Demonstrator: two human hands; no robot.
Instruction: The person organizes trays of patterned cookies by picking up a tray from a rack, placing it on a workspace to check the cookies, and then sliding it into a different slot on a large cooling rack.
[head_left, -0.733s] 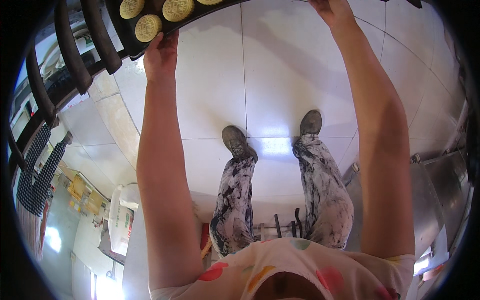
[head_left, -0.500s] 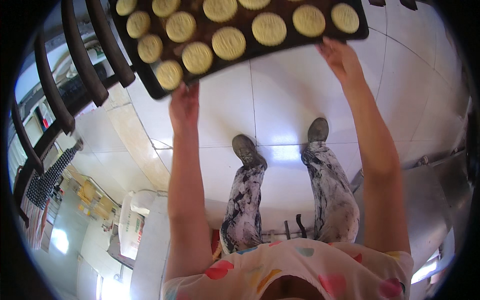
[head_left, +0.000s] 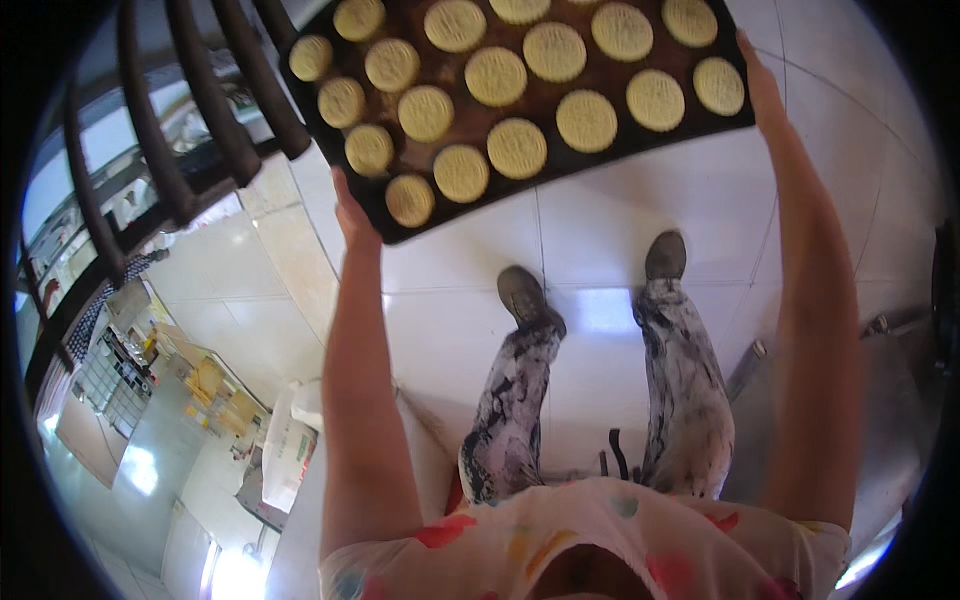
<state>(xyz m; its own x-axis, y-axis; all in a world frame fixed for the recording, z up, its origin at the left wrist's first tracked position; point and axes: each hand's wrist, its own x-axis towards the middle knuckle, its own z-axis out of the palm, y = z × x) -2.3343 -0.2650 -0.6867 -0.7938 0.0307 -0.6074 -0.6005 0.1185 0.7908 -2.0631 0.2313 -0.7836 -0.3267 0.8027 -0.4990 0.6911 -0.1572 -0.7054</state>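
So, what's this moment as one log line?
dark rectangular tray: held; round yellow embossed pastries: on tray; left hand: near-left corner; right hand: right edge

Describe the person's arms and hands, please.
The left arm and right arm are bare below short sleeves of a white top with red, orange and teal patches. The left hand and right hand look ungloved.

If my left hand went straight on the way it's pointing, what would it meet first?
The baking tray, which your left hand grips; next perhaps the dark rack rail, though depth is unclear.
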